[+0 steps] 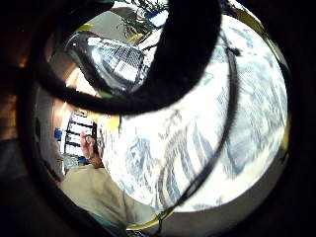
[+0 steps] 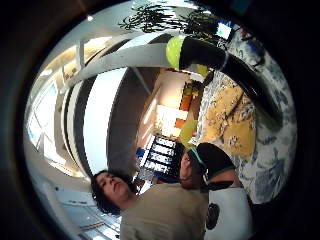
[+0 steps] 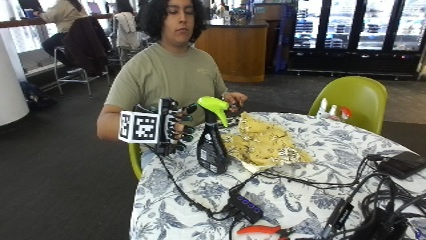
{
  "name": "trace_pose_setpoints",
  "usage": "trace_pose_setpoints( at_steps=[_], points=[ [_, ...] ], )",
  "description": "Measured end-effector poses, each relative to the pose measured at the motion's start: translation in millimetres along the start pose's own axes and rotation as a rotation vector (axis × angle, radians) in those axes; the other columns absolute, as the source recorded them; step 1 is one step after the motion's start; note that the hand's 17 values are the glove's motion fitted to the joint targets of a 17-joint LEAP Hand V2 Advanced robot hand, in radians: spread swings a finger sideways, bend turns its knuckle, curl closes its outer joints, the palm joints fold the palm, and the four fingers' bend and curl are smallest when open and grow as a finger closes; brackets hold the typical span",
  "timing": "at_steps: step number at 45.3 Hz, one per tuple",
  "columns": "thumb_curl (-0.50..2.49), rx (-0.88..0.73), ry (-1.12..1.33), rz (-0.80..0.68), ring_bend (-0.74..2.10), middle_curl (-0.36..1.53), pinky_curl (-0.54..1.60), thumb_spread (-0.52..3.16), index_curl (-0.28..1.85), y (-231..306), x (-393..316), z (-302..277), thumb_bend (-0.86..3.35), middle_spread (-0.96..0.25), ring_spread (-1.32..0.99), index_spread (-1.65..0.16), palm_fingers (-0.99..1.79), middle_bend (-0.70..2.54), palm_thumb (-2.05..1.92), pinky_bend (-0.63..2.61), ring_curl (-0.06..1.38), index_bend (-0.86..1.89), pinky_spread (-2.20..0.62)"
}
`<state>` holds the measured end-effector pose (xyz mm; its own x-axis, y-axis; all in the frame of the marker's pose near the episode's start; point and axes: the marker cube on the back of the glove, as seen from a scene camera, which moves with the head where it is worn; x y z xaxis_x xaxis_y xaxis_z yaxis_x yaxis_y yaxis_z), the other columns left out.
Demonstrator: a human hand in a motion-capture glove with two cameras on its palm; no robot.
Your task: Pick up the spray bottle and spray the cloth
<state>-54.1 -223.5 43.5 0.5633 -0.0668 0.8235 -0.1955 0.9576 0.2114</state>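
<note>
A black spray bottle (image 3: 213, 142) with a lime green trigger head (image 3: 214, 106) stands upright on the floral table (image 3: 306, 200), near its left edge. My gloved right hand (image 3: 174, 126) hovers just left of the bottle's neck. Its fingers curl loosely toward the neck with a small gap and hold nothing. The yellow patterned cloth (image 3: 263, 142) lies crumpled right of the bottle. The person's bare left hand (image 3: 234, 98) rests at the cloth's far edge. The thumb side palm view shows the bottle (image 2: 235, 70) close by, beside the cloth (image 2: 232, 120).
Black cables and a USB hub (image 3: 246, 207) lie in front of the bottle. A black box (image 3: 403, 164) sits at the right edge, and an orange-handled tool (image 3: 263, 230) at the front. A green chair (image 3: 353, 97) stands behind the table.
</note>
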Motion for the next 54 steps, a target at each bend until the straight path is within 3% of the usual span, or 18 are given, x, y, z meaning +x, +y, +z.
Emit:
trace_pose_setpoints(
  at_steps=[15,31,38,44,48,50,54],
  points=[
    [0.38,0.027,-0.101,0.03,0.46,0.34,0.33,0.9,0.21,-76,10,46,-0.02,-0.01,-0.03,-0.37,0.18,0.2,0.8,0.38,0.32,0.11,0.23],
    [0.38,0.121,-0.085,0.003,0.58,0.35,0.35,0.9,0.18,-126,19,57,-0.03,-0.01,-0.08,-0.32,0.34,0.2,0.82,0.41,0.34,0.09,0.13],
    [0.38,0.109,-0.089,0.029,0.82,0.29,0.39,0.9,0.15,-147,24,60,-0.03,-0.01,-0.12,-0.28,0.51,0.09,0.81,0.58,0.4,0.04,0.03],
    [0.4,0.108,-0.174,0.1,0.84,0.28,0.39,0.91,0.17,-151,17,59,0.0,0.02,-0.14,-0.21,0.65,0.14,0.89,0.61,0.4,0.14,-0.03],
    [0.43,0.169,-0.25,0.047,0.66,0.36,0.31,0.9,0.26,-150,-2,48,0.02,-0.04,-0.13,-0.23,1.04,0.41,0.97,0.32,0.35,0.41,-0.02],
    [0.44,0.168,-0.258,0.011,0.66,0.39,0.32,0.87,0.27,-149,-13,41,0.02,-0.07,-0.14,-0.23,1.24,0.48,0.99,0.33,0.36,0.37,-0.08],
    [0.48,0.101,-0.24,-0.051,0.71,0.44,0.36,0.81,0.32,-147,-43,26,0.01,-0.11,-0.16,-0.23,1.35,0.56,1.02,0.39,0.4,0.31,-0.16]
  ],
)
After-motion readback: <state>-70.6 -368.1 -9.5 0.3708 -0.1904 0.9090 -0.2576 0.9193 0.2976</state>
